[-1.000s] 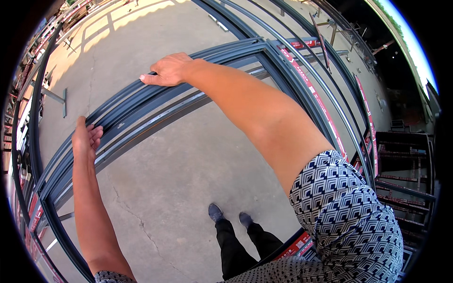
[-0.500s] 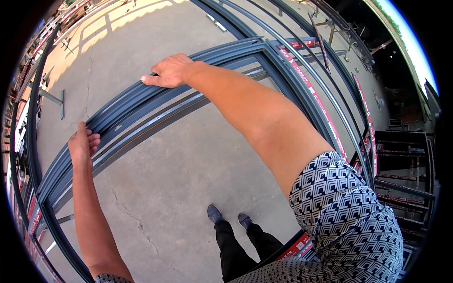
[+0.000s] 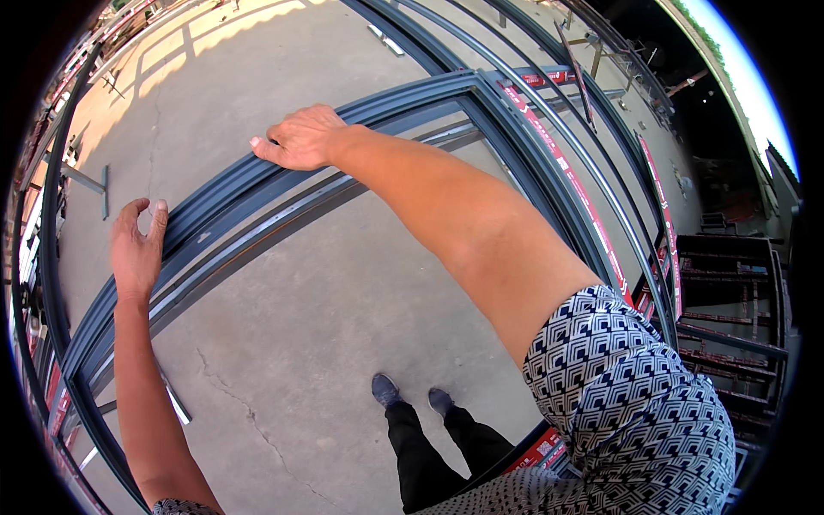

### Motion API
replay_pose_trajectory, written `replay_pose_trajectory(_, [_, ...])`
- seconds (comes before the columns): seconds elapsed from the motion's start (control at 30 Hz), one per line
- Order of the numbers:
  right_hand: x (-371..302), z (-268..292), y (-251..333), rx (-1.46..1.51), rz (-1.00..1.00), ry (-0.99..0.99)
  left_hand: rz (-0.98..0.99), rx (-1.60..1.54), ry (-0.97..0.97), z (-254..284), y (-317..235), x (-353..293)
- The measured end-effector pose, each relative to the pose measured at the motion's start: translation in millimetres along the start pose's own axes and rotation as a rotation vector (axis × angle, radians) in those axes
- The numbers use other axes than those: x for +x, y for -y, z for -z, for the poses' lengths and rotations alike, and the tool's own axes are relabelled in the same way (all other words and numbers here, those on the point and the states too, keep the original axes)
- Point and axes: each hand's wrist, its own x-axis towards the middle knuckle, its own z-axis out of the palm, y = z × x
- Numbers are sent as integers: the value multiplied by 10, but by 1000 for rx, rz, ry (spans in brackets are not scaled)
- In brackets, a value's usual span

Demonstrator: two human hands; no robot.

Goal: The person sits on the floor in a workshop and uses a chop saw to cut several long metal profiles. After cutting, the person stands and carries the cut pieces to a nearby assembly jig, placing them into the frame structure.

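Note:
A large grey metal window frame (image 3: 403, 96) lies in front of me, its long far bar crossing from lower left to upper right. My right hand (image 3: 300, 139) is closed over this far bar, with the thumb stretched along it and the fingertips hidden at the far side. Further left, my left hand (image 3: 137, 249) is at the same bar with thumb and fingers spread apart. Nothing shows between its fingers, and whether its palm touches the bar is unclear. Red and white printed film (image 3: 558, 159) runs along the frame's right side.
Concrete floor (image 3: 292, 326) shows through the frame, with my shoes (image 3: 386, 390) near its middle. Long curved-looking metal bars (image 3: 549, 107) run along the right. A dark rack with stacked profiles (image 3: 730, 335) stands at far right. A grey post (image 3: 105, 190) rises beyond my left hand.
My left hand has opened from curled fingers at the bar to spread ones and shifted slightly left. My right hand has moved a little left and stays on the bar.

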Motion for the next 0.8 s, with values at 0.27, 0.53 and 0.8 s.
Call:
replay_pose_trajectory(0.27, [-18,-24,-13,-3,3,-22,118,21,583,87,-84,180])
replay_pose_trajectory(0.53, [-22,-54,-22,-6,23,-94,14,90,508,-6,-11,146])
replay_pose_trajectory(0.8, [31,-151,-27,14,58,-137,15,96,495,-1,17,121])
